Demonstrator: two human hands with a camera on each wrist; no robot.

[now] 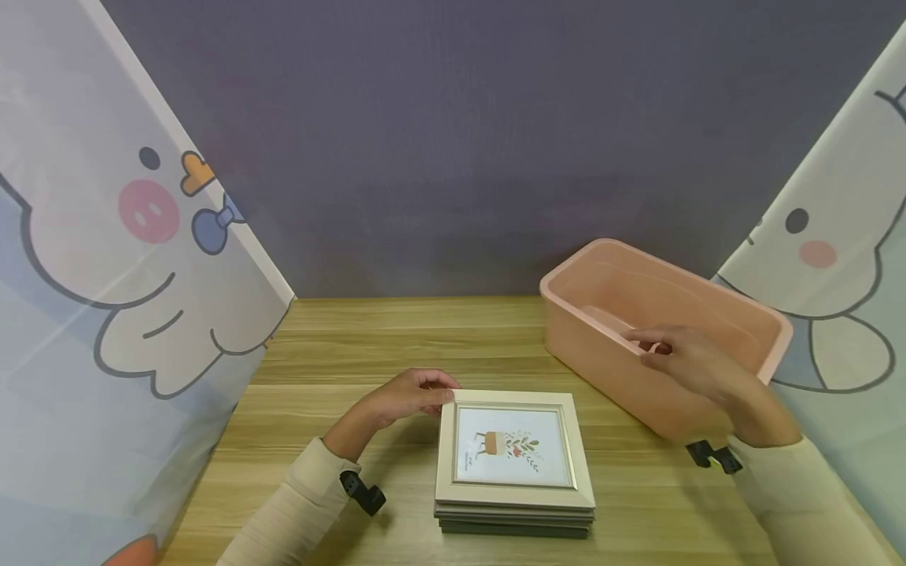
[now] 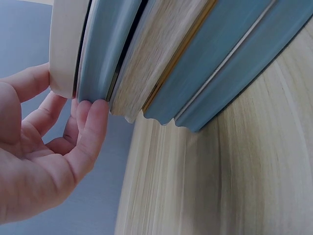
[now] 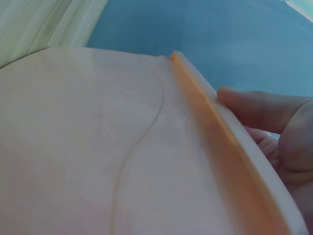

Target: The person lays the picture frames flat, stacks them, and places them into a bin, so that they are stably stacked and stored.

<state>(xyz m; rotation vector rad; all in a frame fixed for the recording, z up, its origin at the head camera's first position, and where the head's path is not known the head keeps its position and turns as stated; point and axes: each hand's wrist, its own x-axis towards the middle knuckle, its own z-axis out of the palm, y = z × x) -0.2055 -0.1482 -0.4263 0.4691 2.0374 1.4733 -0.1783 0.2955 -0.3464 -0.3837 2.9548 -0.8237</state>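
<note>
A stack of picture frames (image 1: 515, 495) lies on the wooden table, with a cream picture frame (image 1: 582, 456) on top around a printed flower picture. My left hand (image 1: 410, 395) is at its far left corner, thumb on the cream frame and fingers curled at the stack's edge. In the left wrist view, fingertips (image 2: 100, 108) touch the end of a blue frame (image 2: 103, 54) just under the cream one. My right hand (image 1: 686, 362) grips the near rim of a pink plastic bin (image 1: 594, 358), its thumb (image 3: 254, 105) against the rim and other fingers partly hidden.
The table (image 1: 340, 338) meets a dark grey panel (image 1: 453, 157) at the back. Panels printed with cartoon animals stand at left (image 1: 85, 204) and right (image 1: 849, 236). Bare wood surrounds the stack, and the bin sits angled against the back right corner.
</note>
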